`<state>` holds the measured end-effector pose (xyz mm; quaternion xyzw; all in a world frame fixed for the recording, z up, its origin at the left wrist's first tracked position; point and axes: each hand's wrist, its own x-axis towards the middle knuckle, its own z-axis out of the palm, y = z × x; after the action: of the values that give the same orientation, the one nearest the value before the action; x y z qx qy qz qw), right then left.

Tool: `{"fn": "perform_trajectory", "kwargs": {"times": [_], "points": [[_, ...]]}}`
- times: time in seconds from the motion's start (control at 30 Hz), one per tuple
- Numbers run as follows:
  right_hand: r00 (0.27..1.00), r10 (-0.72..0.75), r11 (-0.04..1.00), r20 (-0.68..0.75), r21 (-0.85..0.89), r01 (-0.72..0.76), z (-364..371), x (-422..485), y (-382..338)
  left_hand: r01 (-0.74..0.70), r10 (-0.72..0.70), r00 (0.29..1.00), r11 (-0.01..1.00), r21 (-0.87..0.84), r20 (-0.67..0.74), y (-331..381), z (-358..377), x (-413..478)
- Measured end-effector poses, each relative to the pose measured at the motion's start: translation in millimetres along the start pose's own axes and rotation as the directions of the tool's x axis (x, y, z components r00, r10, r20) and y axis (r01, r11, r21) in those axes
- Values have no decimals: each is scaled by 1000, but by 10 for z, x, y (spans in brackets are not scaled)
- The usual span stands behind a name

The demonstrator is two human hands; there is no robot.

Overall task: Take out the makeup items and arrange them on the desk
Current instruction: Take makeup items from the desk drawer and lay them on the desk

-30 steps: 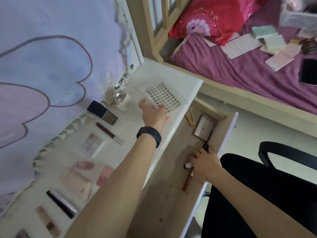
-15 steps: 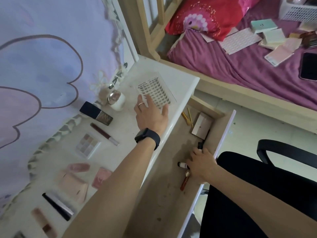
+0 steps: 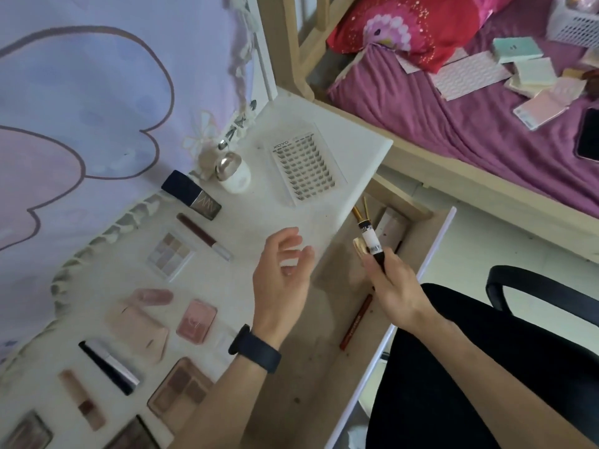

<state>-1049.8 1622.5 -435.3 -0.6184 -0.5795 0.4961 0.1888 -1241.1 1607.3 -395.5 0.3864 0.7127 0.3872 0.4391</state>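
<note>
Here, the left hand (image 3: 282, 280) hangs over the front edge of the desk (image 3: 340, 137) with the palm turned toward the right. Its fingers are spread and loosely curved, and it holds nothing; whether it brushes the desk cannot be told. A black band (image 3: 254, 348) sits on that wrist.

The right hand (image 3: 393, 286) is above the open drawer (image 3: 301, 367). Its fingers and thumb are curled round the lower end of a black tube (image 3: 371, 241) with a white label. The tube points up and away from the person, clear of the drawer floor. A small beige piece just beside the tube is too blurred to name.

In the drawer lie a red pencil (image 3: 355, 322) near the front wall, two gold sticks (image 3: 361, 210) by the desk edge and a pale box (image 3: 390, 230) at the far end.

On the desk, a lash tray (image 3: 304, 166) lies flat near the far corner, with a white jar (image 3: 233, 173) to its left. Nearer the person come a dark bottle (image 3: 191, 196), a gloss stick (image 3: 204, 236), a pale palette (image 3: 170, 254) and a pink compact (image 3: 196, 320), all apart from one another.
</note>
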Motion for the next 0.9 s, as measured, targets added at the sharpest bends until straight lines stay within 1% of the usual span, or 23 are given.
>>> {"fn": "perform_trajectory", "kwargs": {"times": [0.07,0.1,0.13,0.2,0.27,0.3,0.37,0.43,0.53,0.6,0.67,0.73,0.8,0.9], "points": [[998,9,979,58,203,-20,54,-125,-174,112,-104,982,993,-38,156,31,-45,-14],[995,3,960,97,278,-30,100,-160,-240,149,-136,964,988,-39,226,51,-66,-10],[992,-3,944,129,328,-40,150,-183,-305,165,-148,952,985,-42,267,71,-98,-8],[988,3,921,156,384,-63,224,-187,-400,185,-157,941,980,-70,301,115,-151,7],[985,3,916,172,395,-72,310,-171,-494,225,-183,933,969,-103,310,138,-244,27],[984,8,917,176,391,-77,352,-162,-521,222,-185,933,971,-88,308,139,-295,44],[983,33,925,180,366,-98,420,-140,-552,212,-183,940,974,-74,289,119,-392,79],[985,64,924,157,365,-118,466,-108,-569,217,-184,952,969,-117,244,100,-492,112],[991,108,865,84,483,-135,482,-48,-565,189,-161,976,961,-202,146,44,-668,172],[991,111,827,79,545,-136,473,-27,-555,172,-160,985,949,-264,67,-14,-803,207],[990,105,812,93,567,-139,478,-25,-574,175,-181,983,941,-289,5,-91,-923,228],[989,116,835,89,531,-145,511,-24,-615,181,-202,978,940,-290,-43,-166,-1014,225],[988,129,875,82,459,-152,561,-23,-648,188,-215,974,945,-269,-74,-232,-1085,208],[987,138,944,80,292,-156,634,-41,-681,165,-181,977,976,-139,-110,-270,-1173,160]]}}
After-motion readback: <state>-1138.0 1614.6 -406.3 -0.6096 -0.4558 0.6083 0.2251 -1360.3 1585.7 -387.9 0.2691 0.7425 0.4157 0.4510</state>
